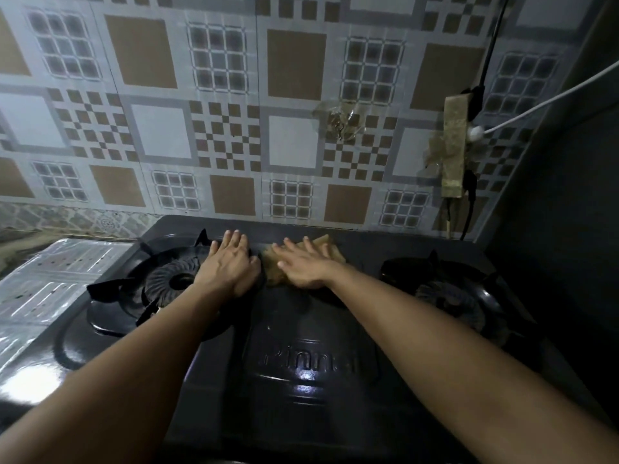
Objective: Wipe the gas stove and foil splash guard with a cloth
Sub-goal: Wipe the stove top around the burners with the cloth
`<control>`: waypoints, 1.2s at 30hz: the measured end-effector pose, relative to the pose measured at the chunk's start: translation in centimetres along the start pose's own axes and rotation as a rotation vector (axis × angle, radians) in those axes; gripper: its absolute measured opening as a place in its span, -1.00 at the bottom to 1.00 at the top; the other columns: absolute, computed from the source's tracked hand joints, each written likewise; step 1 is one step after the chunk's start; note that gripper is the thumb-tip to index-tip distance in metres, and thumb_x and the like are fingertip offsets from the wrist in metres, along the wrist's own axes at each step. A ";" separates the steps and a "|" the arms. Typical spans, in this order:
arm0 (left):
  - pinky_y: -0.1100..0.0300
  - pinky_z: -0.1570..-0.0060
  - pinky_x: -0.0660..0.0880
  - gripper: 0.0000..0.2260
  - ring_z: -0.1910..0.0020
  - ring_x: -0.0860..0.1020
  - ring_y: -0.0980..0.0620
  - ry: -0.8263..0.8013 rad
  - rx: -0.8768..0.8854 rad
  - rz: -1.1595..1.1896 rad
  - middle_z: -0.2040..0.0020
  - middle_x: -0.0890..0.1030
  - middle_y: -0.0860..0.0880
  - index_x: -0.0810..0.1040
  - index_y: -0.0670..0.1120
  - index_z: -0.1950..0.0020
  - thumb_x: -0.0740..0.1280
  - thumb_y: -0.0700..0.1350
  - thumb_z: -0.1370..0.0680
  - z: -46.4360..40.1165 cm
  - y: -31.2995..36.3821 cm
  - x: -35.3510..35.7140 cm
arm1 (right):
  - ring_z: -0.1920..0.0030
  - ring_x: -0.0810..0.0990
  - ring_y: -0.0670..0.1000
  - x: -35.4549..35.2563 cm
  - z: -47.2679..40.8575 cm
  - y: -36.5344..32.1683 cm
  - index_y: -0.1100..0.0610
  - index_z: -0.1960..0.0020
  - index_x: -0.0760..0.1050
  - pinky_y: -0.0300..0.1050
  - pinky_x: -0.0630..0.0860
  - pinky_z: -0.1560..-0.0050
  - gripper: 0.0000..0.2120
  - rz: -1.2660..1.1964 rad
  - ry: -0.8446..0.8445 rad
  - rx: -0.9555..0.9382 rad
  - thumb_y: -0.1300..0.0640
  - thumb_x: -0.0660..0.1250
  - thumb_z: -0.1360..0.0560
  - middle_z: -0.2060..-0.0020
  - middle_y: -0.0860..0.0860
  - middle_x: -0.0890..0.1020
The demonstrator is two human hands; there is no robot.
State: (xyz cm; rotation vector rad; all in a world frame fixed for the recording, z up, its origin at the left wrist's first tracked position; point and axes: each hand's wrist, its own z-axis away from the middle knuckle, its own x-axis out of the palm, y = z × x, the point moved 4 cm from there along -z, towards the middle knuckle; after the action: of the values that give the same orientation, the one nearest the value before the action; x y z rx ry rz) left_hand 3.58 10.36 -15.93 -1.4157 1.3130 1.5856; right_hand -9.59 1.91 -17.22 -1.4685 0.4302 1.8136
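Hands: right flat on cloth | left flat on stove

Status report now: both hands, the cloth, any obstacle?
Right hand flat on cloth, stove centre rear. Left hand open beside left burner. Nothing blocking.

Dark counter, mostly hidden, carrying black gas stove against patterned wall; creased foil sheet lying just left.
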 end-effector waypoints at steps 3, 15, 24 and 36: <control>0.00 -0.50 -0.11 -0.45 -0.56 -0.08 -0.06 0.013 0.007 0.034 -0.58 0.00 -0.15 0.05 -0.21 -0.56 0.03 -0.02 -0.61 0.1 -0.2 -0.1 | -0.52 -0.29 0.14 1.6 2.4 0.1 -0.19 -0.54 -0.17 0.29 -0.34 -0.39 -0.51 0.038 0.052 -0.023 -0.12 -0.13 -0.64 -0.55 -0.11 -0.20; 0.02 -0.51 -0.12 -0.43 -0.56 -0.09 -0.07 0.125 -0.014 0.273 -0.58 -0.03 -0.16 -0.01 -0.23 -0.56 0.07 -0.09 -0.59 1.2 0.0 -1.0 | -0.49 -0.33 0.27 -1.5 -2.2 5.4 -0.07 -0.55 -0.23 0.41 -0.35 -0.36 -0.46 -0.108 0.192 0.567 -0.12 -0.19 -0.61 -0.55 0.06 -0.24; 0.05 -0.50 -0.17 -0.39 -0.56 -0.12 -0.07 0.204 -0.028 0.356 -0.58 -0.09 -0.17 -0.05 -0.23 -0.55 0.11 -0.13 -0.57 1.5 -0.4 -1.1 | -0.53 -0.23 0.19 -1.0 -5.9 -3.0 -0.17 -0.55 -0.18 0.34 -0.30 -0.40 -0.46 0.037 0.107 0.067 -0.22 -0.15 -0.62 -0.56 -0.03 -0.16; 0.00 -0.51 -0.13 -0.45 -0.56 -0.05 -0.09 0.202 -0.014 0.295 -0.58 0.00 -0.17 0.02 -0.24 -0.55 0.06 -0.10 -0.59 2.0 0.0 -1.7 | -0.52 -0.28 0.23 0.9 4.2 4.3 -0.16 -0.54 -0.21 0.36 -0.29 -0.39 -0.43 -0.095 0.170 0.459 -0.23 -0.17 -0.58 -0.56 -0.03 -0.20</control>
State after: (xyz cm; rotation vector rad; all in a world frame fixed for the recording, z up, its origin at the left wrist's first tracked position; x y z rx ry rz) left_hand 3.25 12.54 -14.48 -1.4742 1.6983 1.6725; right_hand -15.64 2.16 -17.67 -1.2952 0.7897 1.4007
